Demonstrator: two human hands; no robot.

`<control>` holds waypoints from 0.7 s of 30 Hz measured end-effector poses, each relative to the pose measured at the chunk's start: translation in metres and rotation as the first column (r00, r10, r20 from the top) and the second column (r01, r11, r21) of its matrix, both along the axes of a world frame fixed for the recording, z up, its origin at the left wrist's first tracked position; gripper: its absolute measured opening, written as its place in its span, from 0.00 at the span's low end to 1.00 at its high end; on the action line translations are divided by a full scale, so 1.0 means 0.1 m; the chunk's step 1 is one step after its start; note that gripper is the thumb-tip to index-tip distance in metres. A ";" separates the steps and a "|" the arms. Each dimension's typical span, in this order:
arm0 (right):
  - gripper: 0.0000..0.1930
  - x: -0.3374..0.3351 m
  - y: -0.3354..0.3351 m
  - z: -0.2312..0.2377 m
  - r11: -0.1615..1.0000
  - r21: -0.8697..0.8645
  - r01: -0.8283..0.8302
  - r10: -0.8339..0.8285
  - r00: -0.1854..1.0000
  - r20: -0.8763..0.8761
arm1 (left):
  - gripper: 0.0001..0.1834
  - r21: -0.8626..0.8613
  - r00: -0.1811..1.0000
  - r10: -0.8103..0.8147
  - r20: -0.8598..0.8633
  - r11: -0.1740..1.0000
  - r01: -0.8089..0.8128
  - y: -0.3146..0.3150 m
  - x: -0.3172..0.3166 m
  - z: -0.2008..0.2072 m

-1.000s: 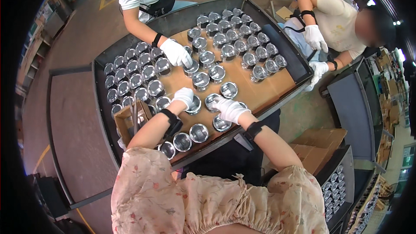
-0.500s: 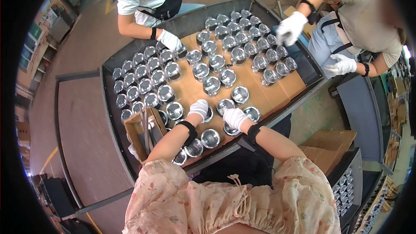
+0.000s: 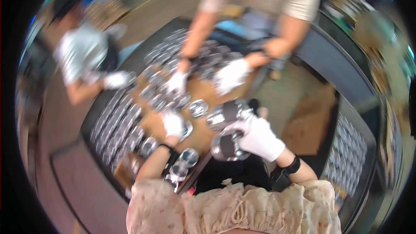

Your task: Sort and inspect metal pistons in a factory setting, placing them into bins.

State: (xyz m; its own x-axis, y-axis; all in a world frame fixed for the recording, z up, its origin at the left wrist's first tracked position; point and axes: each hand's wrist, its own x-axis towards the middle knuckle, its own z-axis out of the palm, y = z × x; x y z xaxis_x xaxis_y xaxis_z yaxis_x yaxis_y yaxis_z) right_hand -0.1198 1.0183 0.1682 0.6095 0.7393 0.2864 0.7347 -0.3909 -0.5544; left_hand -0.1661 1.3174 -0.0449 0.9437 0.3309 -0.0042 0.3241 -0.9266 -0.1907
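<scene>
Two metal pistons, an upper one [image 3: 225, 113] and a lower one [image 3: 227, 146], are raised past the table's near right edge. My white-gloved right hand [image 3: 261, 138] grips both from their right side, dark skirts and shiny crowns showing. Over the table, my gloved left hand [image 3: 173, 125] is closed around the left side of another piston [image 3: 188, 129]; motion blurs its fingers. A loose piston [image 3: 199, 108] stands just beyond it. Nearer my left forearm sit a few more pistons [image 3: 188, 157] along the edge.
A co-worker's gloved hands [image 3: 234, 77] reach over the table from the far side. At the left, another person's gloved hand [image 3: 118, 79] is by the rim. Piston rows [image 3: 115, 125] fill the left. A cardboard box [image 3: 125, 170] and a second piston bin [image 3: 346, 151] flank me.
My view has turned to the right. My right hand has lifted two pistons off the table and carried them right. The far co-worker now reaches in with both hands.
</scene>
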 end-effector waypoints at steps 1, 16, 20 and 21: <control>0.13 -0.07 -0.29 0.07 0.993 -0.061 0.097 -0.101 0.993 -0.059 | 0.12 0.203 0.810 -0.207 0.549 0.973 0.111 -0.19 0.13 0.13; 0.10 -2.69 -2.49 0.33 0.105 -0.212 0.972 -0.948 0.034 -0.316 | 0.06 -0.062 0.910 -0.345 0.229 0.928 0.367 -0.41 0.22 0.27; 0.13 -3.07 -2.93 0.24 -0.128 -0.265 0.956 -0.979 -0.164 -0.121 | 0.04 -0.058 0.861 -0.448 0.239 0.879 0.474 -0.56 0.12 0.66; 0.14 -3.13 -3.02 0.26 -0.191 -0.273 0.943 -0.970 -0.224 -0.095 | 0.04 -0.060 0.847 -0.474 0.241 0.863 0.501 -0.60 0.09 0.77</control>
